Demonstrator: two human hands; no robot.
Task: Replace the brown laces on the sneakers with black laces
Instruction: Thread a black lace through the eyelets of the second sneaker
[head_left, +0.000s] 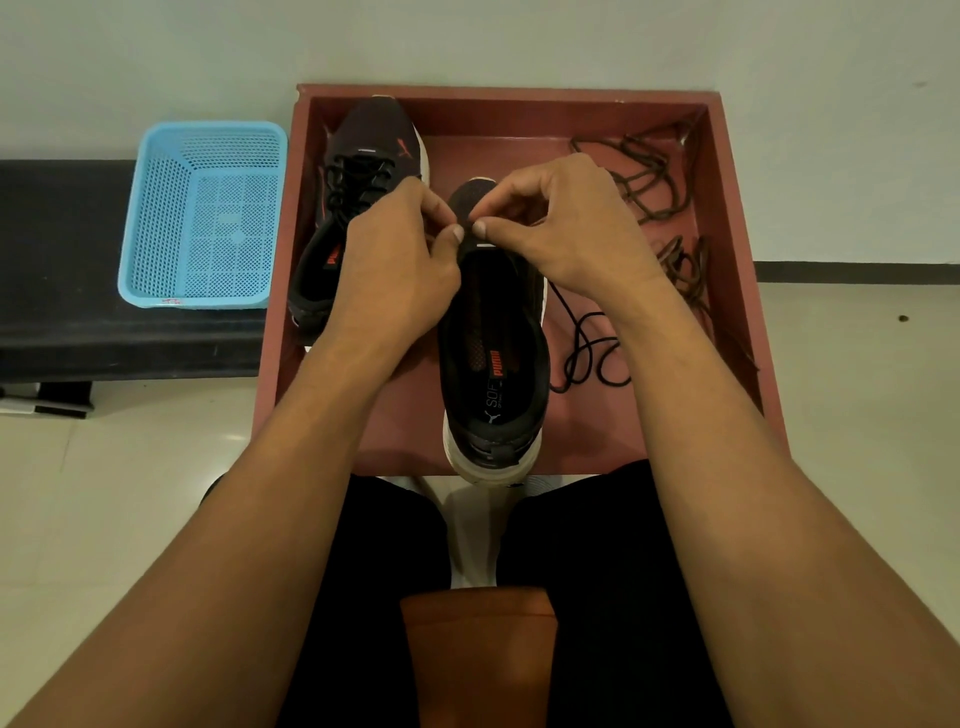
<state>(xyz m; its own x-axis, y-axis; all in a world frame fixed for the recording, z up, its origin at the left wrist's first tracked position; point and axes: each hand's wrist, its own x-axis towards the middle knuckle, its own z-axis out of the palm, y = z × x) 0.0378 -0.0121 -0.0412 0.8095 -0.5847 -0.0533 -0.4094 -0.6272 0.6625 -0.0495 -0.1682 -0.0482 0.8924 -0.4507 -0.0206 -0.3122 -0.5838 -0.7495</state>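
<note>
- Nearest, below both forearms, the heel of the near sneaker (493, 353) juts over the front edge of the red tray (519, 111). Its long axis runs straight away from the person, toe far, so the shoe lies between the two arms.
- The loose black lace (587, 353) lies in loops on the tray floor just outside the right wrist. One strand runs up under that wrist toward the shoe's front.
- The left hand (400, 260) and right hand (566, 223) meet over the front eyelets, thumb tips almost touching. Both are closed to a narrow pinch, with the other fingers curled.
- The fingertips hide the detail. The right hand appears to pinch the black lace, while the left hand pinches the near sneaker's eyelet edge to steady it.
- The slack is all on the right hand's side, so that hand is better placed to feed the lace across toward the left.
- Just beyond the left hand's knuckles stands the far sneaker (363, 156), toe away, already threaded in black.
- Beyond and outside the right hand, the brown laces (649, 176) lie tangled in the tray's far corner, clear of both shoes.
- Well to the left of the left hand, a blue basket (208, 127) sits on a dark bench (62, 260).
</note>
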